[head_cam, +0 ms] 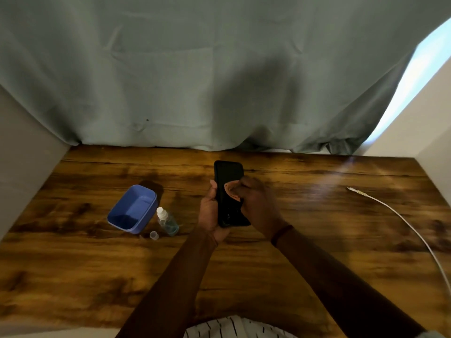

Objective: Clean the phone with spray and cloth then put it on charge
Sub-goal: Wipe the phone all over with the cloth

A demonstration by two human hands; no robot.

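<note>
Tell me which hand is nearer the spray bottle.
Left. The left hand, gripping the phone, is just right of the spray bottle. The right hand sits on the phone's far side, farther from the bottle.

Hidden at my grip

My right hand (253,203) covered the phone (228,176) middle; any cloth beneath stayed unseen.

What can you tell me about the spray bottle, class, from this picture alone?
The spray bottle is small, of clear plastic, with pale blue liquid inside and a white nozzle on top. Its cap is off and lies just in front of it. It stands on the wooden table, leaning a little, close beside the blue tub. No hand touches it.
</note>
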